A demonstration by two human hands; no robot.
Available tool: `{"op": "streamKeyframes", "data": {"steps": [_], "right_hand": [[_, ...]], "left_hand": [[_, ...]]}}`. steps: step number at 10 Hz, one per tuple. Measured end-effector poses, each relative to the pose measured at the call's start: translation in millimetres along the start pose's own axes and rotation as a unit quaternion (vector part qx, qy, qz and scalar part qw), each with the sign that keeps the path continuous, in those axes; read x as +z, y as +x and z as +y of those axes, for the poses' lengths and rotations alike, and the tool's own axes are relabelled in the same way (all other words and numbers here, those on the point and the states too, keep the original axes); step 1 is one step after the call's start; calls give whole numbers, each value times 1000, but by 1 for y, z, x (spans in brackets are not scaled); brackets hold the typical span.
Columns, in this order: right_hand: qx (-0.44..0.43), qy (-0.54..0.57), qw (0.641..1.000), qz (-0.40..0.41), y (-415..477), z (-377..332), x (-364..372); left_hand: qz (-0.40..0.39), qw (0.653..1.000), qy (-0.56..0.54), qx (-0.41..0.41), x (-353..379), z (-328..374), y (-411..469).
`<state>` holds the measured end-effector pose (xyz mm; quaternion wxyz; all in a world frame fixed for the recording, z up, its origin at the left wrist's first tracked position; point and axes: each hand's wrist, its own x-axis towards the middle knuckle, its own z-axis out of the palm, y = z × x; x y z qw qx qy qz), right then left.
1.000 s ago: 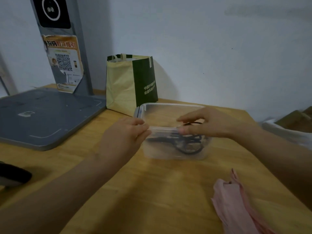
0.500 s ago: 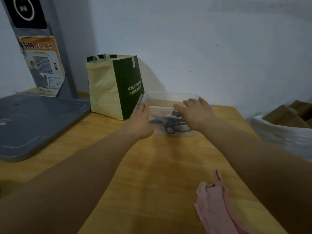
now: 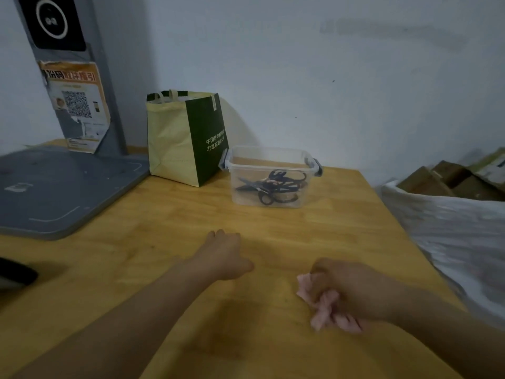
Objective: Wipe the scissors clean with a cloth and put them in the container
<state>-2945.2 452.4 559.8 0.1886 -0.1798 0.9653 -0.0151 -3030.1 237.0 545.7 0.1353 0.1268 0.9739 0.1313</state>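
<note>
The bag standing by the wall is pale yellow with a dark green side, and that side carries two short lines of white Chinese characters, the first starting 中国 and the second 非遗; the rest is too small for me to read. On the grey post to my left hangs a worn notice with an orange heading in Chinese that is too blurred to read, and a QR code under it. Above it is a black panel with a white ring. My left hand lies low over the table with its fingers loosely curled under, holding nothing. My right hand is closed in a fist round the pink cloth, which bunches out on both sides of my fingers. Both hands are well apart from the container, a clear plastic box with grey latches at each end and no lid on it, which stands just beside the bag at the far side of the table. The scissors, with black handles, lie inside it on the bottom. The table is light yellowish wood. A flat grey base plate covers its left part at the foot of the post, and something dark shows at the left edge. The wall behind is plain white. To my right, off the table, brown cardboard boxes sit in white sheeting.
</note>
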Motion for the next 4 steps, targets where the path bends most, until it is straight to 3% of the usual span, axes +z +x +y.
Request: {"op": "streamKeyframes", "data": {"steps": [1,2,3,4], "right_hand": [[62,108,984,127,24,5,-11],[147,278,915,254,59,18,-33],[154,459,830,277,85,23,-52],[157,524,788,283,89,25,-54]], "left_hand": [[16,1000,-21,10,1,10,-11],[37,998,-51,8,-5,17,-16],[56,997,-58,2,-10,24,-22],[63,997,-50,-3,-15,28,-31]]}}
